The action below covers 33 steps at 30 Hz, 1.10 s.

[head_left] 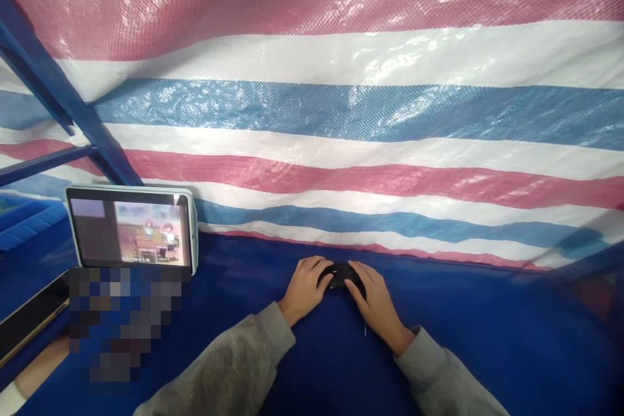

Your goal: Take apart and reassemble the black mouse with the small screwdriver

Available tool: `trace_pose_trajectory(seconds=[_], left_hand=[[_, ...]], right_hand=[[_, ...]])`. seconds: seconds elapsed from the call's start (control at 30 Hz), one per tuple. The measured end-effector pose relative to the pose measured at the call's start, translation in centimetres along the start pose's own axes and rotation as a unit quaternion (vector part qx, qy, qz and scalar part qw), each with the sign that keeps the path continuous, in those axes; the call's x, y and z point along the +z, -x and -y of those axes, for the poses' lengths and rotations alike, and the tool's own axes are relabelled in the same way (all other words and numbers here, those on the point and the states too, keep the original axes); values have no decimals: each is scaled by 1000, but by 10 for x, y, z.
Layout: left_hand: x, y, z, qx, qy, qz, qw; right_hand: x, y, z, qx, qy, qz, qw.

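A small, dark black object point(340, 271) with a rounded outline lies on the blue surface, between both hands; its exact kind cannot be made out. My left hand point(308, 285) grips its left end, thumb along the near side and fingers curled over the top. On the opposite end, my right hand point(374, 296) is closed in the same way, with its thumb pointing inward. Both palms hide the ends of the object. A short, thin pale strand point(365, 329) shows just below the right hand.
A tablet point(131, 227) in a pale case stands at the left, playing a cartoon. Nearer are a phone-like dark slab point(34, 315), another person's forearm point(43, 367) and a blurred-out patch. A blue tray point(32, 221), blue metal frame point(63, 71) and striped tarp point(341, 110) border the blue tabletop point(336, 364).
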<state>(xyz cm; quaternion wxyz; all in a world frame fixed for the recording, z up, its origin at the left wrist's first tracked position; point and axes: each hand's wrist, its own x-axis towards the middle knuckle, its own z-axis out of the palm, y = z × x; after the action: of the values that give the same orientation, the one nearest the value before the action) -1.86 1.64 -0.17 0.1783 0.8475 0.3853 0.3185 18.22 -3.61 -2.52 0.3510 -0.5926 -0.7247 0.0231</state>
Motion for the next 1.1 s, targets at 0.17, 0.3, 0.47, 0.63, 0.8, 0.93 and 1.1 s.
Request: trace_pose_trajectory(seconds=[0.17,0.3,0.47,0.63,0.8,0.93,1.1], left_hand=[[2,2,1,-3,-11,3,1000],[4,8,2,7,-27,-1,1000],[2,10,-1,18,-35,11,999],[-2,-4,-10,-28,-51,31,998],[-2,-9,-12,-41,-40,22,998],[-3,-4,-7,-19,-9,25,999],[-2,-3,2,-4,26,43,999]], right_hand=[[0,0,0,-4,-1,-5,1000],[0,0,-1,-2,-3,0,1000],[2,2,-4,-3,-1,6,1000],[2,1,-3,-1,4,0,1000],[-1,1,-1,6,4,12,1000],[-3,0,2,9,-3,15,1000],[-5,-1,3,11,-1,15,1000]])
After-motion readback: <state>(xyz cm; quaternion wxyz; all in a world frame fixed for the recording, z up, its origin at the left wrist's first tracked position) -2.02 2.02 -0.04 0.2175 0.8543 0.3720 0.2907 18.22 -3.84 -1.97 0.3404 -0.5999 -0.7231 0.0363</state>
